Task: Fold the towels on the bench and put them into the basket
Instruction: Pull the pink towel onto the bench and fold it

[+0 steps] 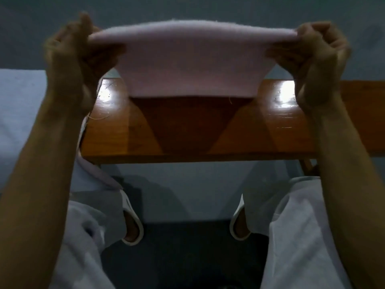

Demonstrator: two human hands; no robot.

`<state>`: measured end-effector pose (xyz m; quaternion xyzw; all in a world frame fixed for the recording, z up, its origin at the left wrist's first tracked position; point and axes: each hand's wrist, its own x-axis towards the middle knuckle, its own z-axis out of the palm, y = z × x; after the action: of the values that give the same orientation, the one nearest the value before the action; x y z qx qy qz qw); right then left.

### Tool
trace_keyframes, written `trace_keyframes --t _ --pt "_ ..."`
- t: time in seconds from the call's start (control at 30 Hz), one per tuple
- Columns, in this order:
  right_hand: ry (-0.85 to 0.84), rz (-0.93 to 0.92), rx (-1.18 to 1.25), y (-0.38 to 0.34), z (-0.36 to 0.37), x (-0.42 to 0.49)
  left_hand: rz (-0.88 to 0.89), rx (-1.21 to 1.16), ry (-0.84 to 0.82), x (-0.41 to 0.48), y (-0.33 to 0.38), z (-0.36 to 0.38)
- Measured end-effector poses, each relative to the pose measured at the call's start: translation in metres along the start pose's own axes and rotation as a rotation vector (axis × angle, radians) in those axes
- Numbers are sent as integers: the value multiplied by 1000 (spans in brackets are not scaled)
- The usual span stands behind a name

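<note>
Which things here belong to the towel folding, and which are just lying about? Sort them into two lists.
Job: pink towel, stretched between left hand and right hand; wooden bench; pale blue cloth at its left, likely another towel. No basket in view.
Just there: white slippers; pale trousers; dark floor.

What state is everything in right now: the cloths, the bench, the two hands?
Pale pink terry towel: held in the air, stretched wide, lower edge hanging above the bench.
Left hand: grips the towel's upper left corner.
Right hand: grips its upper right corner.
Glossy brown wooden bench: standing level, shiny with light glare.
Pale blue towel: lying spread out, unfolded, at the bench's left end.
</note>
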<state>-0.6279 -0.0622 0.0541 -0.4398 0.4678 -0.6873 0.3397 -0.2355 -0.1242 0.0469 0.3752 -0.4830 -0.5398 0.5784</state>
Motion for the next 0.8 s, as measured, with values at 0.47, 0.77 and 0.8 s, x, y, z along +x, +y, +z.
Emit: trace_keyframes --t 0.47,0.77,0.8 --pt "-636 789 -1038 17 -38 -41 -833 1183 -190 -54 -34 -8" --pt "-425 144 -1093 49 -20 -14 -196 1260 -142 -30 -49 17" --pt "-455 137 -1108 55 -15 -12 -201 1262 -199 -28 -52 20"
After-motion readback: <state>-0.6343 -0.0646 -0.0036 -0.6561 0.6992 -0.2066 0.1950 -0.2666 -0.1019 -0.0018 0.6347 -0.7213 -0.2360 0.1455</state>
